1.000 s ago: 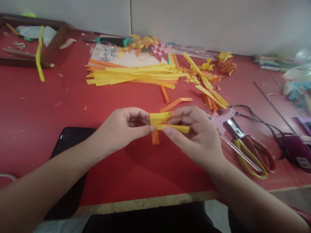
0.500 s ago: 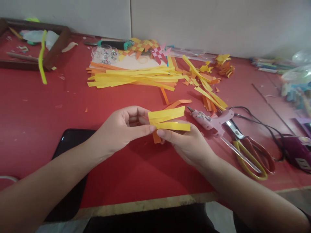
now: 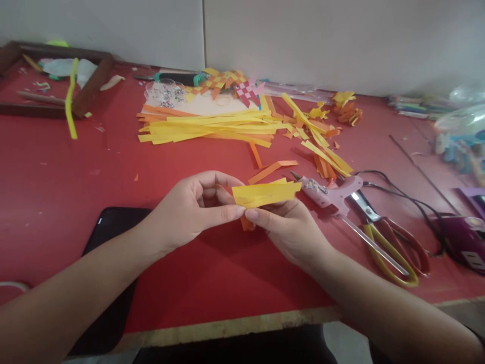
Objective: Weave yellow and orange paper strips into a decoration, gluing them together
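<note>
Between both hands I hold folded yellow paper strips (image 3: 267, 194), with a short orange paper end (image 3: 247, 223) poking out below. My left hand (image 3: 206, 205) pinches their left end between thumb and fingers. From the right, my right hand (image 3: 286, 222) pinches the lower edge, its thumb close beside the left thumb and its other fingers mostly hidden behind the paper. The yellow ends point right, lying nearly together. Just beyond the hands a bent orange strip (image 3: 271, 171) lies on the red table (image 3: 212, 298).
A pink glue gun (image 3: 326, 194) rests over scissors (image 3: 390, 247) to the right. Behind lie a pile of paper strips (image 3: 208, 126), a pink woven paper fish (image 3: 248, 93) and a clear bead container (image 3: 165, 94). A black phone (image 3: 109, 283) lies under my left forearm; a wooden frame (image 3: 93, 83) stands far left.
The two yellow strip ends, spread apart before, have come together and overlap. Both hands stay pinched on the paper; the whole view has shifted slightly.
</note>
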A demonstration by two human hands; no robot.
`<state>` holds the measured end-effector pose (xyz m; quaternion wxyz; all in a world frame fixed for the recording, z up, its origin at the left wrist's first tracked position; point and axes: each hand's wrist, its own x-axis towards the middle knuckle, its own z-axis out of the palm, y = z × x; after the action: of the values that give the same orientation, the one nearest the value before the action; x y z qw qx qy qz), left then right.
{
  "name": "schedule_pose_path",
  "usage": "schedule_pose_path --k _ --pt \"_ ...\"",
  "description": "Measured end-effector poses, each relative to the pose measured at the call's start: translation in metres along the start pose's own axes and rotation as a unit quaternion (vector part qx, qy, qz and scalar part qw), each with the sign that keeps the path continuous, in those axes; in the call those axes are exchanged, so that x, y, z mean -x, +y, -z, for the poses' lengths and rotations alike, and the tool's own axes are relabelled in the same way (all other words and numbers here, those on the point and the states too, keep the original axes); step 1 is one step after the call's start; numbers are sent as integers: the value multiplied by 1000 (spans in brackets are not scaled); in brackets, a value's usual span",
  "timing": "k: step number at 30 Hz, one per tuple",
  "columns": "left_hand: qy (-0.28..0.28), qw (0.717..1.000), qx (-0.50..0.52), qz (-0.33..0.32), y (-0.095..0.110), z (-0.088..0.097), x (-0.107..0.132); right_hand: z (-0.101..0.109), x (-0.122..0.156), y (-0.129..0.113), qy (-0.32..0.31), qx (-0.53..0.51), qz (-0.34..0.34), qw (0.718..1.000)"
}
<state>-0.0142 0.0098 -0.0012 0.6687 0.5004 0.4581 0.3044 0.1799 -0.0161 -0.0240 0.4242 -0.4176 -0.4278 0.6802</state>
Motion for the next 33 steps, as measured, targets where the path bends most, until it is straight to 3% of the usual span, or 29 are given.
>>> schedule_pose_path --k 10,22,25,27,30,33 --pt "-6 998 -34 -59 -2 -1 3 -4 8 -3 59 103 92 989" --pt "-17 996 -44 -72 -3 -2 5 -3 10 -10 72 206 142 966" --pt "-20 997 -14 -76 -4 -3 2 4 6 -13 110 320 216 916" --pt "-17 998 7 -56 -4 -4 0 12 2 -14 108 425 304 846" --pt "-7 998 51 26 -2 -4 -2 23 -4 -12 65 522 414 743" --pt "2 997 36 69 0 -2 -3 26 -8 -8 23 560 438 703"
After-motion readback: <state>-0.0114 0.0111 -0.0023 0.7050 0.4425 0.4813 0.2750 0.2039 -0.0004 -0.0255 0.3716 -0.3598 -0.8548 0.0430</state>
